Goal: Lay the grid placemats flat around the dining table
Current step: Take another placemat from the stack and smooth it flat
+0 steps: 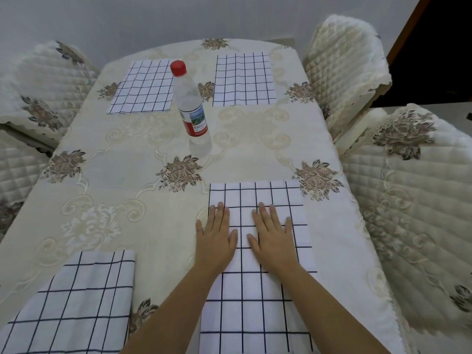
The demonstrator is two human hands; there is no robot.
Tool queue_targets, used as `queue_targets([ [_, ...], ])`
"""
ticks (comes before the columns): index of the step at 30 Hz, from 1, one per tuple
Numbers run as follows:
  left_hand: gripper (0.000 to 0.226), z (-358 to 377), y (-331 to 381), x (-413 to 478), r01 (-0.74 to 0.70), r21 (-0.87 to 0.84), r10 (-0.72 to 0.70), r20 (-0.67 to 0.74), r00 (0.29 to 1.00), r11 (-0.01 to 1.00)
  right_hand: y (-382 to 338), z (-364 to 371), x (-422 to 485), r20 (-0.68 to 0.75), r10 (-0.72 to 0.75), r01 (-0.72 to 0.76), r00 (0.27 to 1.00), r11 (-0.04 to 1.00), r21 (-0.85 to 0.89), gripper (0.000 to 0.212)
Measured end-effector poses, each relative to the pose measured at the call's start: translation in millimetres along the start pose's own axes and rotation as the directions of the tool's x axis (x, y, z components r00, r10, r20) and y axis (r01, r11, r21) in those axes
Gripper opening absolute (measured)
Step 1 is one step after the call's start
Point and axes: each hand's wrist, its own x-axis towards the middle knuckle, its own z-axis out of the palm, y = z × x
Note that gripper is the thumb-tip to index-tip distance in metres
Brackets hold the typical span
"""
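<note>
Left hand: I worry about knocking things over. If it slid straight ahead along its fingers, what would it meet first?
Probably the clear plastic bottle with the red cap; the left hand points roughly toward it, though it might pass just right.

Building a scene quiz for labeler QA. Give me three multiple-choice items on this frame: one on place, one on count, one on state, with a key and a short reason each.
1. Where does the bottle stand?
A. between the two far placemats
B. on the near right placemat
C. on a chair

2. How many grid placemats are on the table?
A. two
B. four
C. six

3. How are the hands on the near right placemat?
A. gripping its corners
B. lifted clear of it
C. flat, palms down, fingers spread

Key: 1 A, the bottle rises between the far left placemat and far right placemat. 2 B, two far, two near, counting the near left placemat. 3 C, left hand and right hand lie open on the cloth.
</note>
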Motion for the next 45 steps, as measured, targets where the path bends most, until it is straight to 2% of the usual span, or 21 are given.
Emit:
queue_targets([
  [7,0.061,3.2,-19.6,21.7,0.011,-0.047,-0.014,-0.072,0.997,0.999,43.2,-12.5,16.0,-0.076,0.068,-0.064,0.995,0.996,0.064,0.072],
  [11,0.072,1.1,-25.2,41.7,0.008,-0.130,-0.022,-0.112,0.993,0.991,25.4,-14.8,38.0,-0.140,0.121,-0.121,0.983,0.993,0.014,0.060],
  [14,0.069,-1.1,-23.1,52.2,0.032,-0.166,-0.054,-0.133,0.990,0.986,-6.3,-16.6,51.9,-0.114,0.015,-0.013,0.993,1.000,0.019,0.053],
  [17,0.071,-1.7,-22.4,57.6,0.055,-0.107,-0.066,-0.102,0.993,0.993,-30.4,-6.8,61.4,-0.068,-0.129,0.130,0.989,0.991,0.012,0.051],
  [20,0.072,-2.6,-27.4,60.0,0.070,-0.053,-0.075,-0.082,0.994,0.996,-27.7,-6.1,69.3,-0.046,-0.140,0.143,0.989,0.988,0.059,0.060],
  [23,0.074,-4.9,-32.1,59.6,0.095,-0.038,-0.098,-0.069,0.993,0.995,2.4,-9.4,71.7,-0.097,-0.059,0.059,0.994,0.998,0.001,0.069],
  [29,0.067,-4.4,-39.5,56.8,0.120,-0.071,-0.126,-0.091,0.988,0.990,70.1,-23.8,59.0,-0.132,0.210,-0.207,0.969,0.978,0.035,0.062],
  [32,0.069,-7.1,-38.6,57.5,0.186,-0.078,-0.192,-0.072,0.979,0.979,82.0,-28.9,54.6,-0.159,0.271,-0.250,0.950,0.958,0.139,0.051],
  [34,0.065,-11.0,-34.0,57.8,0.259,-0.138,-0.269,-0.055,0.962,0.956,78.9,-37.2,58.1,-0.136,0.350,-0.299,0.927,0.908,0.294,0.050],
  [36,0.057,-17.5,-22.0,57.7,0.251,-0.171,-0.268,-0.088,0.959,0.953,67.3,-44.4,62.7,-0.128,0.428,-0.354,0.895,0.853,0.383,0.051],
  [38,0.053,-18.3,-4.5,59.7,0.133,-0.081,-0.144,-0.147,0.979,0.988,41.4,-44.4,65.1,-0.158,0.345,-0.301,0.925,0.921,0.248,0.053],
  [40,0.053,-14.9,11.8,60.2,0.004,-0.004,-0.005,-0.144,0.990,1.000,7.1,-32.4,62.6,-0.168,0.100,-0.074,0.981,0.985,0.153,0.054],
  [41,0.054,-11.5,16.9,60.8,-0.035,0.015,0.037,-0.095,0.995,0.999,-7.3,-24.9,61.1,-0.144,0.002,0.019,0.990,0.989,0.147,0.057],
  [43,0.056,-3.7,17.4,58.5,-0.039,0.009,0.039,-0.005,0.999,0.999,-19.8,-12.9,60.7,-0.051,-0.067,0.074,0.996,0.988,0.136,0.059],
  [45,0.063,-3.6,9.9,57.5,-0.006,-0.022,0.006,-0.007,1.000,1.000,-9.2,-7.0,62.8,-0.055,-0.069,0.074,0.996,0.991,0.107,0.066],
])
